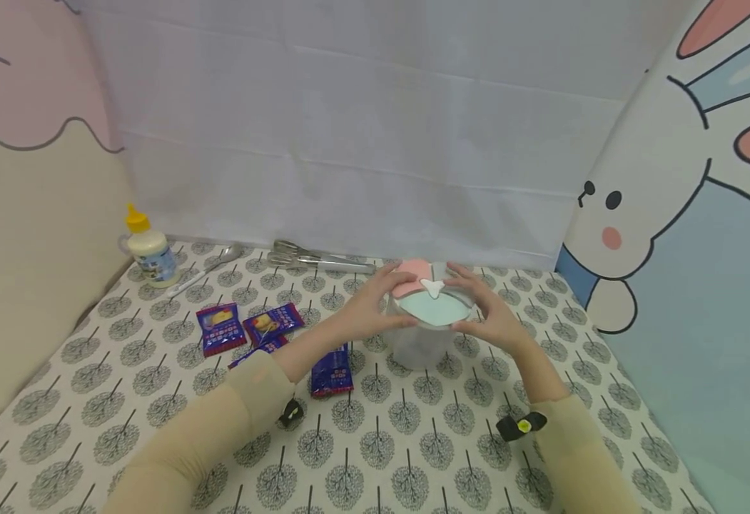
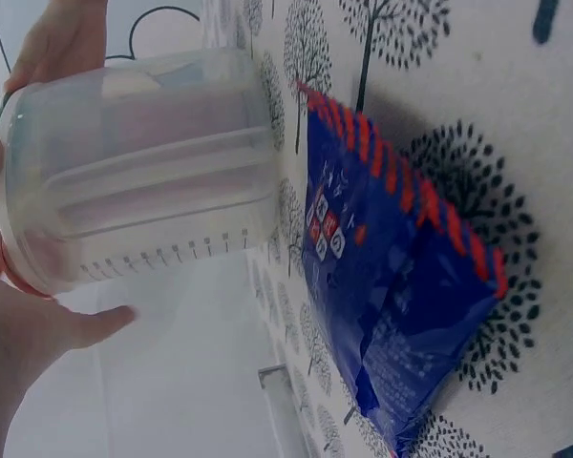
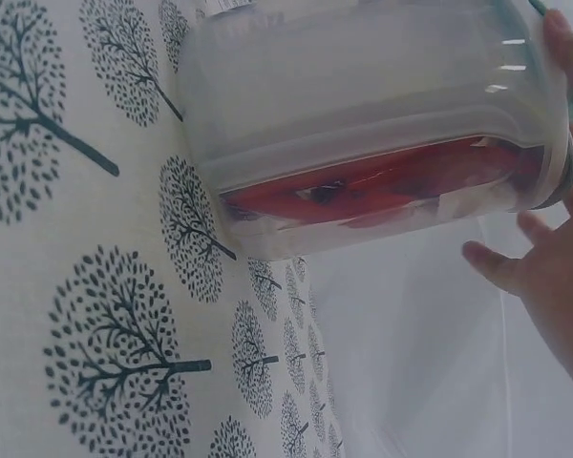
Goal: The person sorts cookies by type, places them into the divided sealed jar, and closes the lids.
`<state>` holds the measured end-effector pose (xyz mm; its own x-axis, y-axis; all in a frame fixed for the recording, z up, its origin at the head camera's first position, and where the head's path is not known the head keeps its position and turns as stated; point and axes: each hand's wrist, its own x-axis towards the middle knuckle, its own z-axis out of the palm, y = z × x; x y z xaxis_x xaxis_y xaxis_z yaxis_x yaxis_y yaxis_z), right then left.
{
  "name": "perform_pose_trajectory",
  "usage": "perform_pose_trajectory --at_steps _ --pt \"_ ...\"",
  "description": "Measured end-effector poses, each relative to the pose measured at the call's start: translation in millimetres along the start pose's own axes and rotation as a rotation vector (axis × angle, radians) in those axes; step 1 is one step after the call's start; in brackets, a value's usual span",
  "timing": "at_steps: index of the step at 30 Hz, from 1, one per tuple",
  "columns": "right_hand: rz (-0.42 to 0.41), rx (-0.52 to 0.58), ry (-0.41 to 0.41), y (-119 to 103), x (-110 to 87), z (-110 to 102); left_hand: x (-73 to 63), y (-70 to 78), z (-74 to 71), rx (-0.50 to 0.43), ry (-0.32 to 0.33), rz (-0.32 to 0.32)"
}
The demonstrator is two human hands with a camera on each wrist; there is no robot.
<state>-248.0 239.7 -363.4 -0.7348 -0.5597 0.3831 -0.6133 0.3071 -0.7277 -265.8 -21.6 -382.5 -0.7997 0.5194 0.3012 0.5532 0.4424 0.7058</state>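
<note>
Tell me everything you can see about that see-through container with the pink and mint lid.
The translucent container looks plastic and stands upright on the tree-print tablecloth. Its lid has pink and pale mint sections with a white piece at the centre. Printed measuring marks run along one side, and something red shows through the wall. The left hand and right hand hold its top from opposite sides.

Container [image 1: 422, 348]: translucent plastic, rounded walls, inner dividers, scale marks printed along one side; red contents visible through wall in one section. Stands upright on tree-print cloth [image 1: 381, 414].
Lid [image 1: 435, 310]: round, pink, grey and pale-green sections, white centre piece; lies on container's top.
</note>
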Motion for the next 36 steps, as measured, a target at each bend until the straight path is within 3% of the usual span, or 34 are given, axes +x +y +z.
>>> perform_pose_trajectory --at_steps 4,7,13,20,27,33,36 --pt "-0.018 -0.103 0.035 -17.7 1.1 4.0 4.9 1.7 -4.6 0.051 -0.007 0.171" --pt "-0.041 -0.151 0.050 -27.2 1.7 7.4 9.4 2.4 -6.3 0.087 -0.026 0.254" --pt "-0.077 -0.207 0.091 -27.3 1.2 13.1 12.7 -0.5 -7.3 0.143 -0.044 0.322" --pt "-0.093 -0.221 0.116 -26.1 0.7 15.7 13.3 -2.1 -7.2 0.208 -0.007 0.423" --pt "-0.104 -0.228 0.108 -25.7 -0.2 17.1 12.9 -4.2 -6.2 0.254 0.018 0.467" --pt "-0.167 -0.189 0.134 -22.1 0.4 17.7 17.3 -6.1 -6.4 0.232 0.044 0.506" --pt "-0.144 -0.180 0.148 -20.2 1.3 19.2 19.2 -5.8 -8.7 0.174 0.048 0.481"
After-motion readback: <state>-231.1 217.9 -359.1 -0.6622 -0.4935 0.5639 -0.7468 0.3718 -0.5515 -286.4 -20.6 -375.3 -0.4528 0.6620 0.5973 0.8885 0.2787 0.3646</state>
